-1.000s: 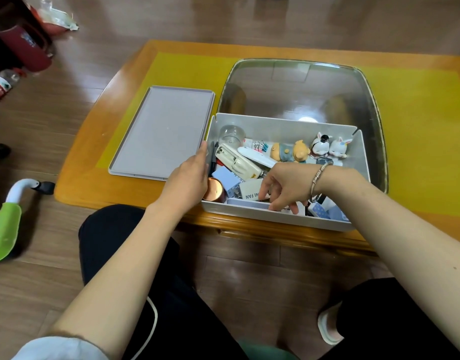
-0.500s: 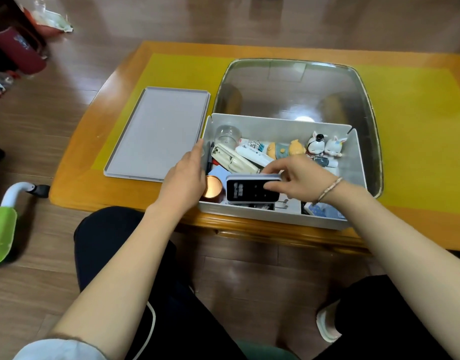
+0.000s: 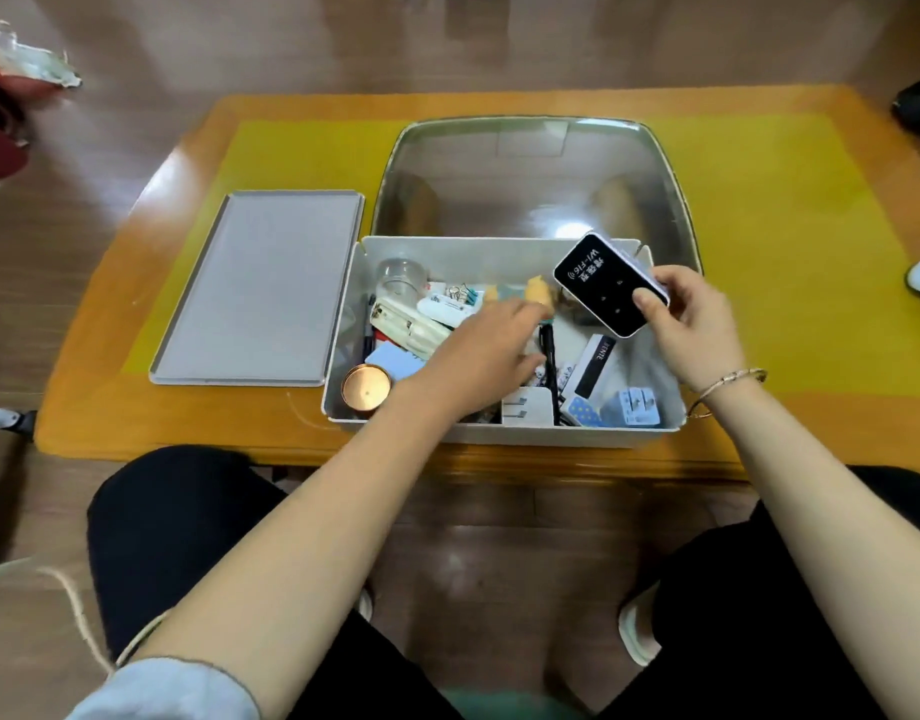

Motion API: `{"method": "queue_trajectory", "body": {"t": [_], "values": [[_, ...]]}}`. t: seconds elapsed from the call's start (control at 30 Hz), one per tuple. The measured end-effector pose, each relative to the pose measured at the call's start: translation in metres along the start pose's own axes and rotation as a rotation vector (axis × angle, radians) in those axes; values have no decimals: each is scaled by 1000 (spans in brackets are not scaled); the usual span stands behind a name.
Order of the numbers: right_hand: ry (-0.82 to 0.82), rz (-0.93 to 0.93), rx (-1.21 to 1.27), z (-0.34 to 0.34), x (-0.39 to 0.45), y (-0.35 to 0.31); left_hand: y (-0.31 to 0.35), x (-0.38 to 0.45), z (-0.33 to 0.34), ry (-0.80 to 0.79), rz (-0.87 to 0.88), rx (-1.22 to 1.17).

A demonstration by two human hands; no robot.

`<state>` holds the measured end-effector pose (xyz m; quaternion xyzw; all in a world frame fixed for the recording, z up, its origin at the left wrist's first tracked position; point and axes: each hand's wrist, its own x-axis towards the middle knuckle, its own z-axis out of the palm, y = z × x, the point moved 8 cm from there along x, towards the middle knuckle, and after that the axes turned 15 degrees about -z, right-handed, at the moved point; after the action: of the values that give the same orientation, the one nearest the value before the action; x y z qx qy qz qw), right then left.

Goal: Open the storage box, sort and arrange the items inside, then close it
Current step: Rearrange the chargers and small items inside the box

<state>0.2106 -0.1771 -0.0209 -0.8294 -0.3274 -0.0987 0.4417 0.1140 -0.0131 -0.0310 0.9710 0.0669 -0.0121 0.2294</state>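
- We see the storage box (image 3: 504,431) standing open at the near edge of the bench (image 3: 790,262), its grey lid (image 3: 263,285) lying flat just to its left.
- Our right hand (image 3: 694,324) holds a black Wi-Fi device (image 3: 606,285) above the box's far right corner, fingers (image 3: 647,304) pinching its lower end.
- Our left hand (image 3: 481,350) reaches into the middle of the box with relaxed fingers over the clutter, grasping nothing we can see.
- A copper tin (image 3: 365,388) sits in the near left corner.

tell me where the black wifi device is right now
In the head view the black wifi device is held up in the right hand, above the far right corner of the storage box.
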Motion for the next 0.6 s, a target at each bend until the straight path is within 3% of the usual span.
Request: {"method": "queue_trajectory", "body": {"t": [0.3, 0.6], "values": [[71, -32, -53, 6, -4, 3, 34, 39, 64, -196, 97, 260], [122, 28, -48, 3, -6, 9, 26, 42, 58, -169, 55, 352]]}}
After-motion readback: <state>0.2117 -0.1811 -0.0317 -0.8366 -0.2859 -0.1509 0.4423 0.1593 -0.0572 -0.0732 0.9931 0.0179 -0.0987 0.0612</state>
